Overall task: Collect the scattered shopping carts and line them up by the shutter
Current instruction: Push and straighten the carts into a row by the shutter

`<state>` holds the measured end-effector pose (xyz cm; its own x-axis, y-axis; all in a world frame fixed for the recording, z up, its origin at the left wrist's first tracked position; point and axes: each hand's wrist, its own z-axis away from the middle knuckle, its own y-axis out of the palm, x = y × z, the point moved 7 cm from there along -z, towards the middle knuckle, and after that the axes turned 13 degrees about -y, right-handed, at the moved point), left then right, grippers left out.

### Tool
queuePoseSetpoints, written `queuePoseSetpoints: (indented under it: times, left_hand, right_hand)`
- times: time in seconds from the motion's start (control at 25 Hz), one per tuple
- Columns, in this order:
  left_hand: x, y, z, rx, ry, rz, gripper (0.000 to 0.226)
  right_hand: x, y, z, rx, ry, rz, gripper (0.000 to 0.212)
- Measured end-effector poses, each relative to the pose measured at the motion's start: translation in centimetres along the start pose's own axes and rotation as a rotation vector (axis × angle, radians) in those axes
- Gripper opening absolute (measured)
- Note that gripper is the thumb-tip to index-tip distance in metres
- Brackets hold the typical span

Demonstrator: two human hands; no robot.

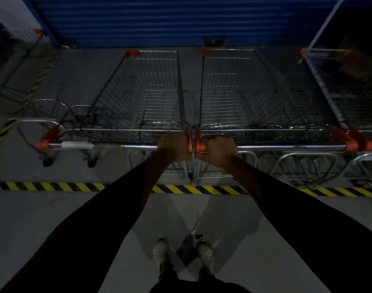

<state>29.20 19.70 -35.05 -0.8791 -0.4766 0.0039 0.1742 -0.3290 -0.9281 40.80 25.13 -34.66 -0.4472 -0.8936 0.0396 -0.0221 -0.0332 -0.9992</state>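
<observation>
Two wire shopping carts stand side by side facing the blue shutter [159, 20]. My left hand [175, 148] is shut on the right end of the left cart's handle [109, 145]. My right hand [218, 150] grips the left end of the right cart's handle [286, 147]. The left cart's basket [147, 94] and the right cart's basket [240, 92] almost touch in the middle. Orange end caps sit between my two hands.
A third cart [354, 92] stands at the far right and another cart [26, 68] at the far left by the wall. A yellow-black hazard stripe [54, 186] runs across the grey floor behind the carts' rear wheels. My feet [183, 252] are behind it.
</observation>
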Motion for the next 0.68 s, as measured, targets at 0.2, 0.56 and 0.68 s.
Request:
queuePoseSetpoints:
  times: [0.2,0.56,0.68]
  left_hand:
    - [1.6,-0.9,1.5,0.085,0.086,0.203,0.059]
    - [20.7,-17.1,10.8,-0.486,-0.021,0.284,0.085]
    - [30.4,-21.8,16.6,-0.672,-0.077,0.283,0.073]
  right_hand:
    - [0.4,-0.8,0.7,-0.062,-0.058,-0.323,0.089]
    - [15.2,-17.8,-7.4,-0.642,-0.289,-0.484,0.072]
    - [24.5,-23.5,-11.1,-0.764,-0.413,-0.562,0.069]
